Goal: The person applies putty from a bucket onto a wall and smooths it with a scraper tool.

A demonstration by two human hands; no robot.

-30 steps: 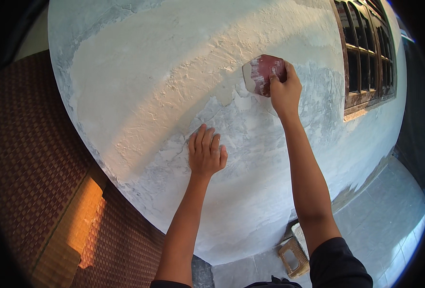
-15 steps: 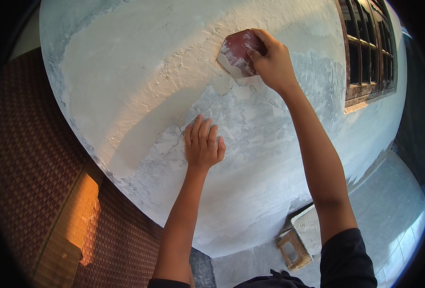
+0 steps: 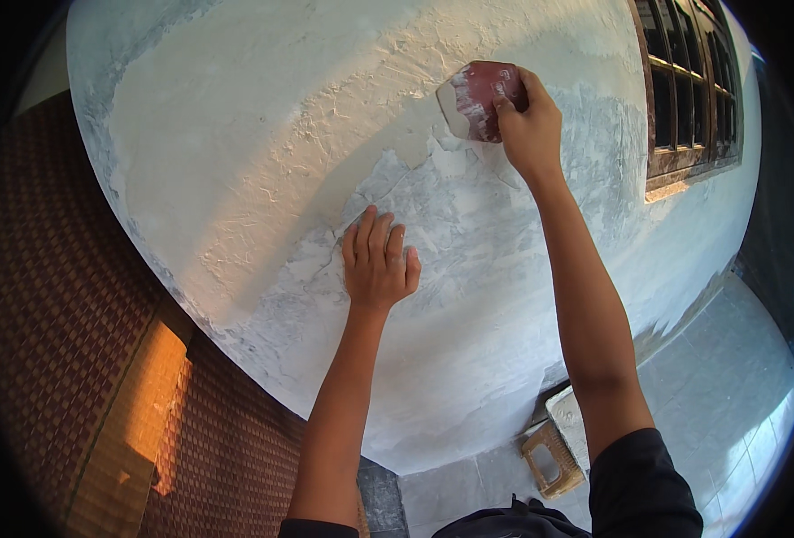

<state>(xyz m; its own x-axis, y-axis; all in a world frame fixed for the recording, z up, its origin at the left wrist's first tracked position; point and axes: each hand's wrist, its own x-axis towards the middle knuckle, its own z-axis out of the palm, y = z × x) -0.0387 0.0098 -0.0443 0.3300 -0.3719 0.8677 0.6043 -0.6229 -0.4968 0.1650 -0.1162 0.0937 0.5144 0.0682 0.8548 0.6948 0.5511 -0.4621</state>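
Note:
My right hand point(image 3: 533, 125) grips a dark red putty scraper point(image 3: 489, 94) at its right side, thumb on its face. Pale putty coats the scraper's left edge, which lies against or very close to the wall point(image 3: 469, 260). Lower and to the left, my left hand point(image 3: 379, 264) rests on the wall with its fingers stretched out, holding nothing. Fresh cream putty with a rough, ridged texture runs diagonally above both hands. Around my left hand the surface is patchy grey and white.
A barred wooden window point(image 3: 693, 99) is set in the wall at upper right. Below stands a brown stool point(image 3: 551, 462) beside a putty-smeared pale container point(image 3: 569, 420) on grey floor tiles point(image 3: 720, 394). Woven brown matting point(image 3: 65, 269) covers the left side.
My right hand and the scraper have moved a little right and down, and the scraper has turned slightly. My left hand has stayed nearly in place.

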